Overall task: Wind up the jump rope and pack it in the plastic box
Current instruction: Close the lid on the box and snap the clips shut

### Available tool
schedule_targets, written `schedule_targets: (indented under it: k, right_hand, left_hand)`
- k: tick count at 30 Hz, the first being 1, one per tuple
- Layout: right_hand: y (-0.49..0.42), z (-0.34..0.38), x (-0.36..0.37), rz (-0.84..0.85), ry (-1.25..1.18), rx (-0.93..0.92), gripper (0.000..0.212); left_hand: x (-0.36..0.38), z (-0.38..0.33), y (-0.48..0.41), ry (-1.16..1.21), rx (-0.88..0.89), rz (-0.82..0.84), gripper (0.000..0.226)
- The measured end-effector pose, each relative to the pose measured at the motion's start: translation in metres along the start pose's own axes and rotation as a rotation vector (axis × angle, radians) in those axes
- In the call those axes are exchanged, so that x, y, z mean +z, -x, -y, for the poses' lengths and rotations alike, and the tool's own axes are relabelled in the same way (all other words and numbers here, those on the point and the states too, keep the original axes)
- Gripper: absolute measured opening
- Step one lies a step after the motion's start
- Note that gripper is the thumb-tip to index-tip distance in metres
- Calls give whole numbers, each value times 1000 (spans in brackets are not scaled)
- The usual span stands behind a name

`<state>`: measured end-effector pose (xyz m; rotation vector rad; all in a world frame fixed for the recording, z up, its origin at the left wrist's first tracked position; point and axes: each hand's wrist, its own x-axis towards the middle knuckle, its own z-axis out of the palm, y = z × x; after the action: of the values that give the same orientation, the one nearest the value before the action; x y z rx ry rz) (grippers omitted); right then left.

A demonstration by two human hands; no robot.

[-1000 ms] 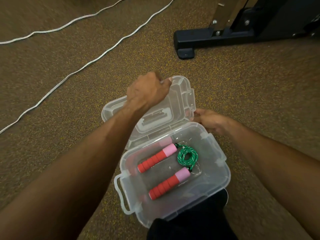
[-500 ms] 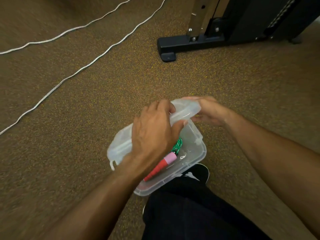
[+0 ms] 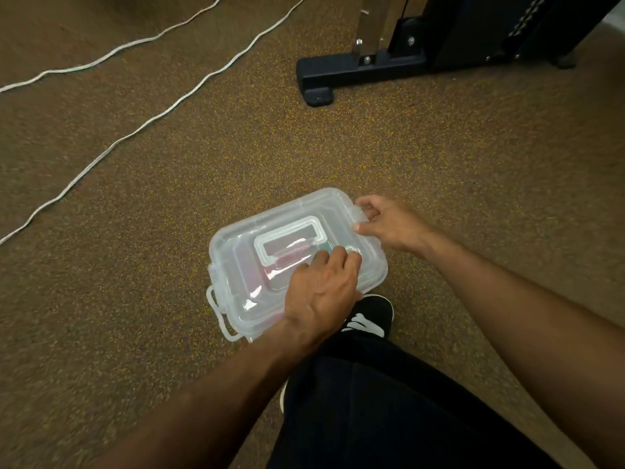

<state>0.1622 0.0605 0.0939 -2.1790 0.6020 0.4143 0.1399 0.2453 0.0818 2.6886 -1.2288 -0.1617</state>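
Lid [image 3: 243, 238] swung shut over plastic box [image 3: 247, 328] since a second ago; left hand [image 3: 321, 289] presses fingertips on it; right hand [image 3: 389, 221] pinches box's right-end latch [image 3: 360, 214]; only latching left.

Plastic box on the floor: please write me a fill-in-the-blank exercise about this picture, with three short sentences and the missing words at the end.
1. The lid of the plastic box is ____.
2. The ____ hand rests on top of the lid.
3. The cord lying on the floor is ____ in colour.

Missing words: closed; left; white
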Motion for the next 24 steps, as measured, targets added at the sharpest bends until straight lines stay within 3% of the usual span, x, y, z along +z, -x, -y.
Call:
schedule_targets:
  k: [4, 10, 14, 24]
  right_hand:
    - [4, -4, 6, -24, 98, -20, 55]
    - [6, -7, 4, 28, 112, -49, 36]
    - [9, -8, 3, 45, 11, -41, 40]
    - [-10, 8, 7, -32, 9, -48, 49]
  left_hand:
    - [9, -3, -4, -1, -6, 31, 47]
    - [18, -10, -10, -12, 38, 29, 54]
    - [24, -2, -7, -50, 31, 25, 62]
    - [29, 7, -19, -25, -24, -4, 51]
